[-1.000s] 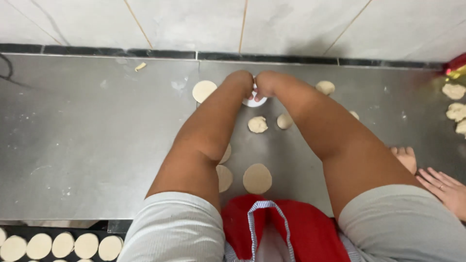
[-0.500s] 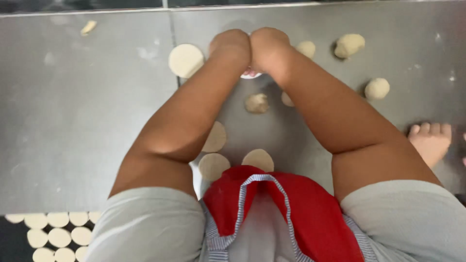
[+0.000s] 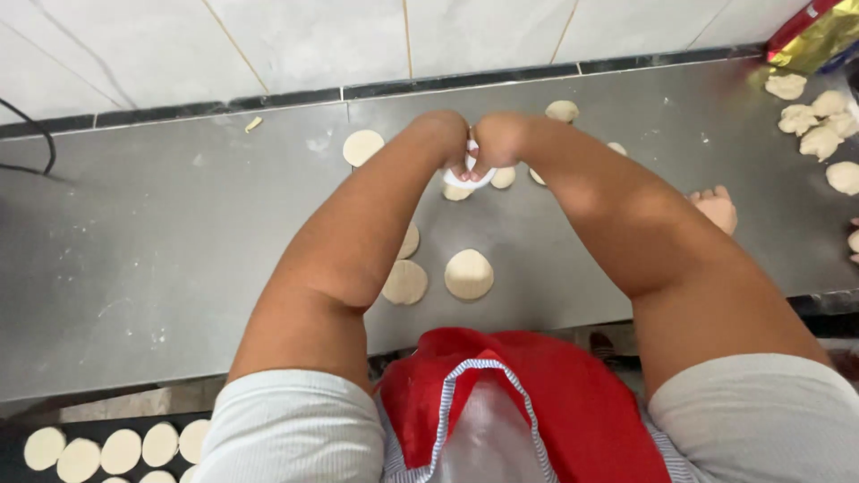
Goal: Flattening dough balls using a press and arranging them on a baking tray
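Note:
Both my hands meet at the middle of the steel counter (image 3: 179,250). My left hand (image 3: 445,136) and my right hand (image 3: 497,139) press together on a small white round cutter (image 3: 472,175), over a piece of dough (image 3: 457,191) that shows under it. Flat round dough discs lie about: one (image 3: 362,147) left of my hands, two (image 3: 469,274) near the counter's front edge, small ones (image 3: 503,177) beside the cutter. A dough ball (image 3: 562,110) sits behind my right hand.
Another person's hand (image 3: 715,207) rests on the counter at the right. Several rough dough lumps (image 3: 810,116) lie at the far right near a shiny packet (image 3: 819,36). A dark tray of cut discs (image 3: 107,449) sits low at the left. A tiled wall backs the counter.
My view has tilted up, so the wall and the far right lumps show again. My hands stay clasped on the cutter at the same spot.

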